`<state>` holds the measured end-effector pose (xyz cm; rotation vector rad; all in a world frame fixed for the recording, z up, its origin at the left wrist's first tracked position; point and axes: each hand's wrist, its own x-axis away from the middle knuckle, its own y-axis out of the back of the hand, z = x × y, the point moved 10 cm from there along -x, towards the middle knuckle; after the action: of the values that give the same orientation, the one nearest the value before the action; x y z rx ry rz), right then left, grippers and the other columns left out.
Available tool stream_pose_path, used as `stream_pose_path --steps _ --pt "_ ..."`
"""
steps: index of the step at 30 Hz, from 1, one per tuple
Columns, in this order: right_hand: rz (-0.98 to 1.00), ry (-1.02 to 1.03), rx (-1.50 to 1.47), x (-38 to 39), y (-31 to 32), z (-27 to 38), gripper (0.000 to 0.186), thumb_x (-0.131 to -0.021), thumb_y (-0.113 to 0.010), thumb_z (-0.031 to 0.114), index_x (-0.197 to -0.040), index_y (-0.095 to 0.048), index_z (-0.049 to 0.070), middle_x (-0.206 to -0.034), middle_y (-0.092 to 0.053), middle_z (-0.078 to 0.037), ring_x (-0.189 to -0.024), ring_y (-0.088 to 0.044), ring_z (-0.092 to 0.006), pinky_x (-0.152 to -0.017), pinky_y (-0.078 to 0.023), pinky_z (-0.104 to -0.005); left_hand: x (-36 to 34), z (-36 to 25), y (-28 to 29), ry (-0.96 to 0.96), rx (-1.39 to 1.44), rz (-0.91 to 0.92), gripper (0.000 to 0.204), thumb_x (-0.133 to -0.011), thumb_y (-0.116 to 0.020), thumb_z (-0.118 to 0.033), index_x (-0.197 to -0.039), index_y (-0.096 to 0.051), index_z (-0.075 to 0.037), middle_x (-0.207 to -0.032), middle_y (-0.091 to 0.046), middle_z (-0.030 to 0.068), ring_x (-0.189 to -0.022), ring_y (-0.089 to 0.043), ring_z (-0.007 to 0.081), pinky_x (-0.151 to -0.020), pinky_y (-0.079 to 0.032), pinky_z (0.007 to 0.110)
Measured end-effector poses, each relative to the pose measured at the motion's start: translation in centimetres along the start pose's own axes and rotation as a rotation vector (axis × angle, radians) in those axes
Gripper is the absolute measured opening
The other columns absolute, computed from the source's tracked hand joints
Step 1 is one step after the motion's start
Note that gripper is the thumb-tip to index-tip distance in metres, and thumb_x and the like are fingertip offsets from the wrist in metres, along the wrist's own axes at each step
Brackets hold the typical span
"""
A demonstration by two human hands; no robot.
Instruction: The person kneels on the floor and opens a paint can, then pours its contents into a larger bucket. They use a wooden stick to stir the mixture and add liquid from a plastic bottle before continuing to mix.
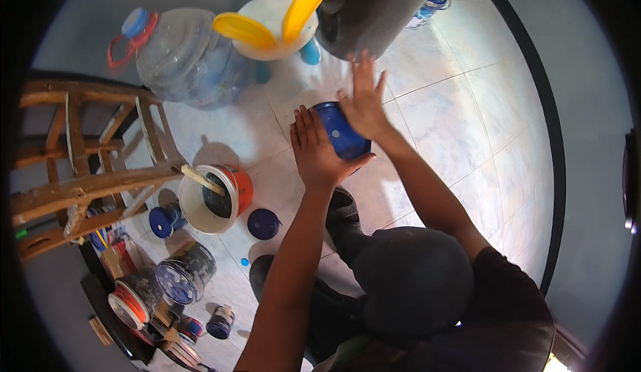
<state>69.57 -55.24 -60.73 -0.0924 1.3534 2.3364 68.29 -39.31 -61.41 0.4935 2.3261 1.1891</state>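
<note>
A round blue lid (pixel 342 134) with a pale dot at its middle lies below my hands, seen from above. Whatever it sits on is mostly hidden. Across its left and near edge rests my left hand (pixel 316 150), fingers stretched out along the left side and thumb reaching toward the right rim. My right hand (pixel 366 98) is at the far right edge of the lid, its fingers spread and pointing away, with nothing in them. Whether its palm touches the lid I cannot tell.
To the left stand a white-and-orange bucket (pixel 244 188) with a stick in it, a loose dark-blue lid (pixel 264 224) and a paint-stained can (pixel 187 272). A wooden ladder (pixel 80 188) stands beyond. Farther off are a large clear water bottle (pixel 183 55), a white-topped stool (pixel 270 12) and a dark barrel (pixel 374 12).
</note>
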Motion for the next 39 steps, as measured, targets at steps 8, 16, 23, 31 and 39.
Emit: stream_pose_path --steps 8,16,23,31,39 --pt "0.117 -0.059 -0.055 3.3 -3.9 -0.3 0.081 -0.108 -0.049 0.043 -0.172 -0.014 0.006 -0.177 -0.007 -0.028 -0.164 -0.001 -0.0493 -0.127 0.001 -0.0691 1.8 2.2 1.0 -0.157 0.382 -0.241 0.089 -0.093 -0.068 -0.050 -0.155 -0.046 0.008 -0.156 -0.049 0.0356 -0.142 -0.051 0.0526 -0.121 -0.037 0.059" --pt "0.143 -0.695 -0.559 6.9 -5.9 -10.7 0.072 -0.109 -0.048 0.061 -0.116 -0.075 -0.006 -0.115 -0.077 -0.022 -0.112 -0.070 -0.0316 -0.100 -0.052 -0.0409 1.6 2.2 1.1 -0.070 0.304 -0.248 0.084 -0.099 -0.056 -0.059 -0.154 -0.050 0.004 -0.159 -0.049 0.0270 -0.148 -0.046 0.0451 -0.125 -0.027 0.062" --pt "0.186 -0.654 -0.546 4.8 0.7 -7.3 0.046 -0.099 -0.077 0.045 -0.097 -0.076 -0.002 -0.097 -0.073 -0.007 -0.090 -0.066 -0.0175 -0.087 -0.051 -0.0347 1.7 2.6 1.9 -0.042 0.343 -0.289 0.095 -0.098 -0.054 -0.072 -0.156 -0.046 0.003 -0.163 -0.042 0.0299 -0.151 -0.039 0.0487 -0.122 -0.024 0.066" --pt "0.532 -0.340 -0.540 5.0 -0.5 10.3 0.028 -0.097 -0.082 0.024 -0.089 -0.068 0.002 -0.076 -0.061 0.004 -0.070 -0.054 -0.0071 -0.062 -0.043 -0.0243 9.9 7.9 6.3 -0.018 0.573 -0.202 0.092 -0.090 -0.072 -0.058 -0.163 -0.044 -0.010 -0.172 -0.027 0.0265 -0.157 -0.029 0.0458 -0.126 -0.023 0.060" --pt "0.587 -0.450 -0.594 4.6 3.5 12.9 0.040 -0.103 -0.074 0.039 -0.078 -0.060 0.013 -0.059 -0.047 0.008 -0.045 -0.036 -0.0018 -0.041 -0.025 -0.0232 39.0 25.7 17.7 0.558 0.382 -0.046 0.045 -0.095 -0.075 -0.020 -0.138 -0.066 -0.009 -0.137 -0.069 0.0135 -0.129 -0.064 0.0346 -0.111 -0.049 0.046"
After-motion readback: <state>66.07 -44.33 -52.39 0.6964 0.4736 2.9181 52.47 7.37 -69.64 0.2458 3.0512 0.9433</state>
